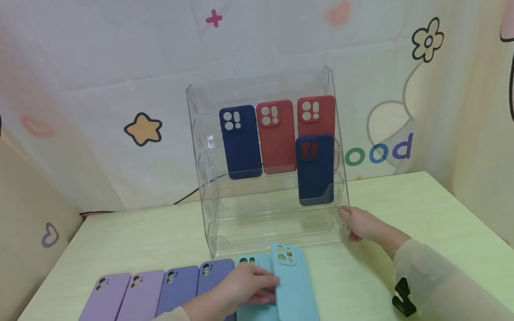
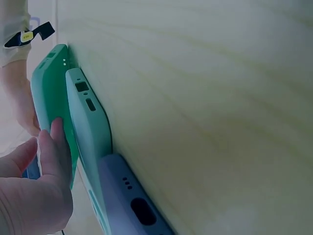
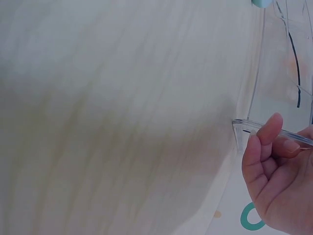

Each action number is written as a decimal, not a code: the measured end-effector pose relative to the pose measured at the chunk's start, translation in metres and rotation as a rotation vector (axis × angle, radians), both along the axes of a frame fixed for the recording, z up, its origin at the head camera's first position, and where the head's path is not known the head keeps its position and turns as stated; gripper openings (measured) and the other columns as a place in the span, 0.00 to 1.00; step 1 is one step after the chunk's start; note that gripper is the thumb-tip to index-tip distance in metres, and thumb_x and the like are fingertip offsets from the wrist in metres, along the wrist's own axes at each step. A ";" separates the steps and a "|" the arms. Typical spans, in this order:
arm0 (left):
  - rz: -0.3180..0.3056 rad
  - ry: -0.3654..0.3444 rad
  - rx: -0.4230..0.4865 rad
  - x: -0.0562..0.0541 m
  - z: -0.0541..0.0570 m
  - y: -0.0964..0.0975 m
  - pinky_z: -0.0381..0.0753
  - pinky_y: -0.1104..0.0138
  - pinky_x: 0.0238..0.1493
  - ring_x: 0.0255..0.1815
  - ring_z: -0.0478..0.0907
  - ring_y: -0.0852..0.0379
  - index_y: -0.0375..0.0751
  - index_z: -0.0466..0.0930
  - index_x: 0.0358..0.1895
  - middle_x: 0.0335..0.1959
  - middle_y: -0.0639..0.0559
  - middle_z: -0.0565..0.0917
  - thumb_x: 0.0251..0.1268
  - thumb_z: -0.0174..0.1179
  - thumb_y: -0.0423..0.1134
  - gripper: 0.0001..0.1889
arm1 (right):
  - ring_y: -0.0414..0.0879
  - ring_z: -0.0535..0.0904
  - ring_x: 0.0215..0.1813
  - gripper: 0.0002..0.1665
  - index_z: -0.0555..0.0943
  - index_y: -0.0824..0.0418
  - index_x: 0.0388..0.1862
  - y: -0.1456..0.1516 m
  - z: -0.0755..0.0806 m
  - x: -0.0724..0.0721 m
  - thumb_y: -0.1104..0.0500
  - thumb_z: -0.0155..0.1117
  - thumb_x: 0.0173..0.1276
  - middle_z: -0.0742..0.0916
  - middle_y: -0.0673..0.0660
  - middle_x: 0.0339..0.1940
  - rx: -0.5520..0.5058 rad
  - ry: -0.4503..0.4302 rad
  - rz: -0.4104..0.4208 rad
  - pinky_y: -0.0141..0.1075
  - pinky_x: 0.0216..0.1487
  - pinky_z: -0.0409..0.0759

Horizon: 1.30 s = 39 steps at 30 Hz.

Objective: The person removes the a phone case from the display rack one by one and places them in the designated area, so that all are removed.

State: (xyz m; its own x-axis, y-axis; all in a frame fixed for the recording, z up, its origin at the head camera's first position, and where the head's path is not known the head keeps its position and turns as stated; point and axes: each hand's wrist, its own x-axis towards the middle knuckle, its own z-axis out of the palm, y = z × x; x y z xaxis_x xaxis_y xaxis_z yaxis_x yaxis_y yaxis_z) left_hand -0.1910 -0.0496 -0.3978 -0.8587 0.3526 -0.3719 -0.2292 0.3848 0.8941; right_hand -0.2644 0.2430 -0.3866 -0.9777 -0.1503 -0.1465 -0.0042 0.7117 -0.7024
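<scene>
My left hand (image 1: 248, 284) pinches the left edge of a turquoise phone case (image 1: 297, 297), which is raised at that side and tilted on the table. In the left wrist view, the fingers reach behind that case, beside a second turquoise phone case (image 2: 90, 120) lying flat. My right hand (image 1: 362, 222) grips the lower right side of a clear acrylic display rack (image 1: 276, 239). The right wrist view shows thumb and fingers (image 3: 269, 129) around the rack's clear edge. A dark blue case (image 1: 316, 174) leans in the rack above the right hand.
Two lilac cases (image 1: 97, 316) and two blue-violet cases (image 1: 176, 285) lie in a row to the left of the turquoise ones. Higher in the rack stand another dark blue case (image 1: 241, 143) and two red cases (image 1: 278, 139). A patterned curtain (image 1: 127, 48) hangs behind the table.
</scene>
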 end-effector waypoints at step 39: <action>0.300 0.540 -0.276 -0.040 0.044 -0.092 0.76 0.62 0.30 0.33 0.79 0.50 0.32 0.78 0.47 0.35 0.43 0.81 0.68 0.52 0.38 0.13 | 0.45 0.75 0.21 0.28 0.65 0.76 0.57 0.000 0.002 -0.002 0.54 0.32 0.75 0.69 0.52 0.18 0.008 -0.021 0.004 0.37 0.28 0.77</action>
